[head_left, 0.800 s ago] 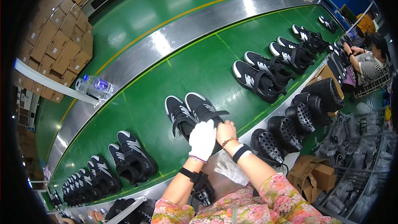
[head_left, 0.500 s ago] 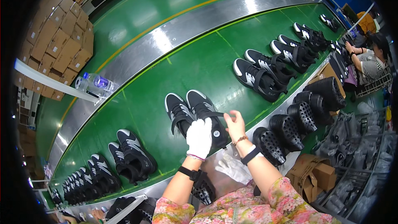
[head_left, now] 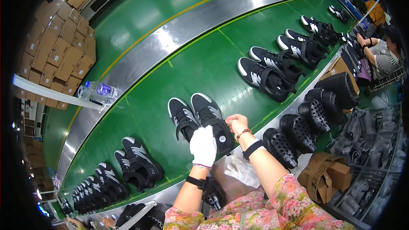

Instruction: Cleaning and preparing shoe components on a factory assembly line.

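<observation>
A pair of black sneakers with grey-silver toes lies on the green belt in front of me: the left sneaker (head_left: 181,113) and the right sneaker (head_left: 208,108). My left hand (head_left: 203,147), in a white glove, grips the right sneaker around its ankle opening and hides part of it. Bare and with fingers curled together, my right hand (head_left: 237,124) is at that sneaker's outer side, by its strap. Whatever is between those fingertips is too small to make out. A loose white glove (head_left: 242,172) lies close to me, below the right hand.
More sneakers (head_left: 268,79) stand in pairs along the belt (head_left: 149,102) on both sides. Black perforated shoe forms (head_left: 279,147) line its near edge at right. An open carton (head_left: 321,179) and a wire rack (head_left: 370,187) stand beyond. A seated person (head_left: 379,57) works far right.
The strap no longer stretches visibly out to my right hand. That hand has moved slightly down and left, its fingers curling in. My left hand stays on the sneaker, a little lower.
</observation>
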`<state>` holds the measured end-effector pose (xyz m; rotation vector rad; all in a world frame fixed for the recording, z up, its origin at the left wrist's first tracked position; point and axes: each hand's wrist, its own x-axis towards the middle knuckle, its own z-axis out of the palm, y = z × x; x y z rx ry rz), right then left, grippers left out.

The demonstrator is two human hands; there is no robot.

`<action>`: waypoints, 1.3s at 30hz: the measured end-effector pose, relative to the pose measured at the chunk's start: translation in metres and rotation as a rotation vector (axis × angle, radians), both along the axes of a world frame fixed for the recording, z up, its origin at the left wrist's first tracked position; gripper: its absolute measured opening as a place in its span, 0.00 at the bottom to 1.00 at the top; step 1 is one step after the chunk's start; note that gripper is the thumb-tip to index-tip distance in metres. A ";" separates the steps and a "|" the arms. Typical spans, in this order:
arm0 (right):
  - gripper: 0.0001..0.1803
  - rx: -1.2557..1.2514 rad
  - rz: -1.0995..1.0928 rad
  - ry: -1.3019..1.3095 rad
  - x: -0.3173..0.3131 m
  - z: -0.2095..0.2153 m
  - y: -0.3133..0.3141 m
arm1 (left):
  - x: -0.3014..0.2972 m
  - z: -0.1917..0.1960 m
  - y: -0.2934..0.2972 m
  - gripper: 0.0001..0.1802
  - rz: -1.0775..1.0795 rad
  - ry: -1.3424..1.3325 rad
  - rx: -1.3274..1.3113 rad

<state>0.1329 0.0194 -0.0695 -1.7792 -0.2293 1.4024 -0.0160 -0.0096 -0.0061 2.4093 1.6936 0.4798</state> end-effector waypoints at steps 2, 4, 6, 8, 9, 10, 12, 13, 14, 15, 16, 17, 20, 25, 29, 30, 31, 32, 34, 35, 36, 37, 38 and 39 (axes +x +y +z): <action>0.05 -0.030 0.033 0.009 0.003 -0.004 -0.003 | 0.003 -0.006 -0.001 0.17 0.023 -0.032 0.005; 0.05 -0.047 0.078 0.028 -0.002 -0.002 -0.002 | 0.001 -0.006 -0.002 0.17 0.058 -0.053 0.023; 0.03 -0.078 0.185 -0.005 -0.007 0.000 -0.003 | 0.002 -0.003 -0.004 0.19 0.295 -0.206 -0.181; 0.03 -0.041 0.212 -0.165 -0.001 -0.018 -0.009 | 0.006 0.002 -0.006 0.20 0.254 -0.257 -0.122; 0.04 -0.006 0.245 -0.317 -0.002 -0.025 -0.013 | 0.006 0.004 -0.007 0.22 0.220 -0.300 -0.066; 0.06 -0.044 0.385 -0.518 -0.006 0.009 -0.016 | -0.002 0.004 -0.009 0.24 0.197 -0.297 0.026; 0.07 0.075 0.454 -0.759 -0.011 0.019 -0.029 | -0.017 0.015 -0.025 0.24 0.227 -0.355 0.016; 0.08 0.203 0.501 -0.997 -0.012 0.029 -0.036 | -0.024 0.026 -0.034 0.24 0.241 -0.413 0.010; 0.07 0.347 0.508 -0.939 -0.010 0.039 -0.046 | -0.032 0.037 -0.045 0.22 0.332 -0.460 -0.066; 0.07 0.495 0.523 -0.864 -0.015 0.058 -0.058 | -0.049 0.047 -0.060 0.20 0.360 -0.496 -0.022; 0.06 0.589 0.593 -0.805 -0.016 0.071 -0.072 | -0.065 0.046 -0.075 0.19 0.397 -0.466 -0.066; 0.06 0.663 0.640 -0.765 -0.017 0.078 -0.091 | -0.082 0.040 -0.093 0.19 0.434 -0.436 -0.113; 0.07 0.548 0.906 -0.616 -0.021 0.082 -0.160 | -0.110 0.023 -0.146 0.28 0.519 -0.213 -0.349; 0.30 0.419 1.479 -0.602 -0.044 0.098 -0.227 | -0.101 0.010 -0.183 0.33 0.577 -0.257 -0.792; 0.43 0.355 1.674 -0.826 -0.068 0.085 -0.248 | -0.093 0.004 -0.184 0.36 0.612 -0.316 -0.882; 0.43 0.355 1.675 -0.832 -0.069 0.083 -0.252 | -0.091 0.002 -0.188 0.37 0.613 -0.334 -0.859; 0.43 0.325 1.649 -0.858 -0.070 0.082 -0.255 | -0.091 0.001 -0.190 0.37 0.610 -0.338 -0.856; 0.44 0.295 1.622 -0.884 -0.069 0.081 -0.256 | -0.091 0.002 -0.192 0.37 0.617 -0.369 -0.847; 0.43 0.277 1.605 -0.897 -0.062 0.089 -0.258 | -0.093 0.008 -0.192 0.35 0.625 -0.373 -0.812; 0.42 0.259 1.588 -0.904 -0.057 0.096 -0.258 | -0.096 0.006 -0.190 0.35 0.621 -0.378 -0.809; 0.39 0.267 1.601 -0.881 -0.054 0.108 -0.253 | -0.102 0.004 -0.189 0.31 0.577 -0.502 -0.777; 0.39 0.270 1.601 -0.886 -0.048 0.116 -0.250 | -0.103 0.008 -0.186 0.27 0.531 -0.625 -0.742; 0.39 0.336 1.570 -0.838 -0.044 0.122 -0.246 | -0.103 0.017 -0.184 0.23 0.502 -0.637 -0.731; 0.39 0.404 1.533 -0.798 -0.040 0.128 -0.241 | -0.103 0.024 -0.178 0.23 0.496 -0.642 -0.721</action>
